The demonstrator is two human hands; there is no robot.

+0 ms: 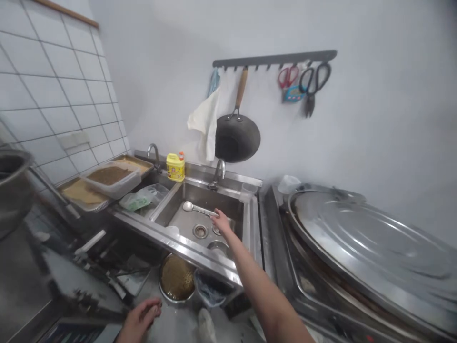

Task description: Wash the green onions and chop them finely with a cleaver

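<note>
Metal ladle (194, 208) in the sink (185, 252), right hand (220, 221) apparently closed on its handle (left hand (140, 318) open)

wall tiles (53, 90): white, grey grid lines. wok (235, 140): black, brown handle. jug (175, 167): yellow, red cap. scissors (288, 76): red loops. shears (314, 78): black loops. cloth (206, 125): cream. ladle (198, 208): silver. rack (274, 58): dark grey. pot lid (367, 243): silver, pale radial lines.

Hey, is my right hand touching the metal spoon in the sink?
Touching: the head view shows the fingers of the right hand on the end of the handle of the metal spoon.
</note>
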